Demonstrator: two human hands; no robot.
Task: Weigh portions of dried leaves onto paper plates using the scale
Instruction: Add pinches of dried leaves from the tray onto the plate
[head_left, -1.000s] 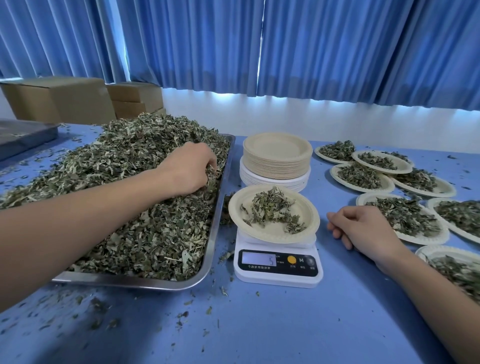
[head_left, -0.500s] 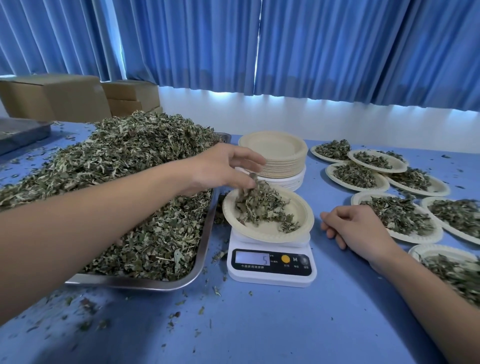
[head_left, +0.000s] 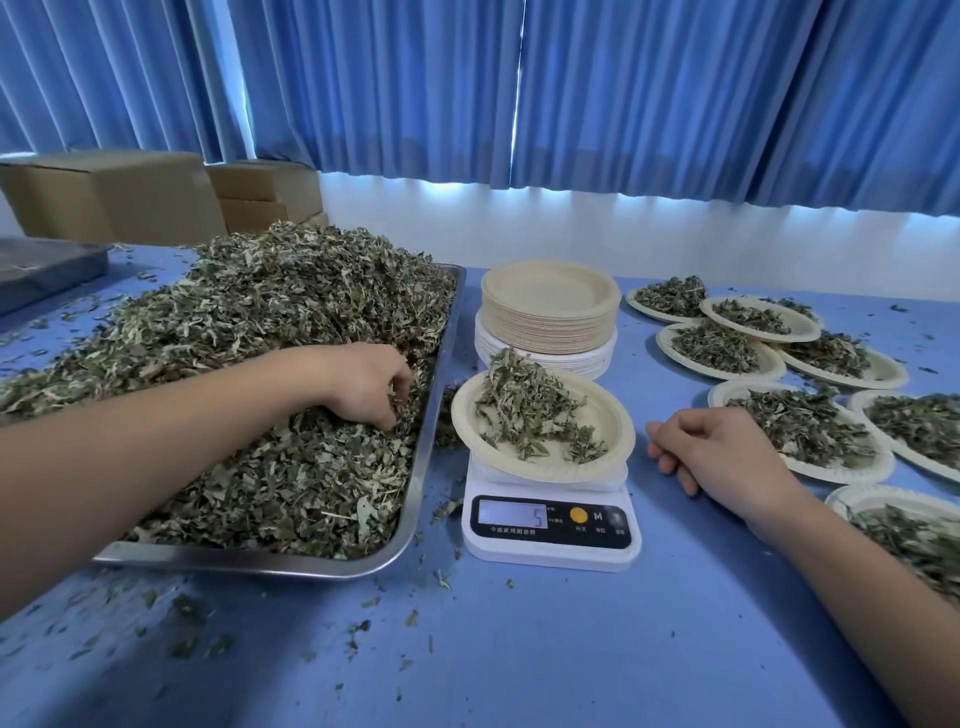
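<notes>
Left hand (head_left: 363, 384) grips leaves (head_left: 260, 332) in one tray (head_left: 260, 559); right hand (head_left: 727, 452), grip slack and empty, beside one scale (head_left: 550, 543) bearing one plate (head_left: 615, 428); seven filled plates (head_left: 831, 470) along right edge of desk (head_left: 519, 649).

your white scale (head_left: 550, 540) reads 5, with a beige paper plate (head_left: 597, 415) on it holding a small leaf portion (head_left: 524, 410). the heaped dried leaves (head_left: 291, 322) lie left of the scale, filled plates (head_left: 862, 462) right, empty stack (head_left: 550, 312) behind.
</notes>
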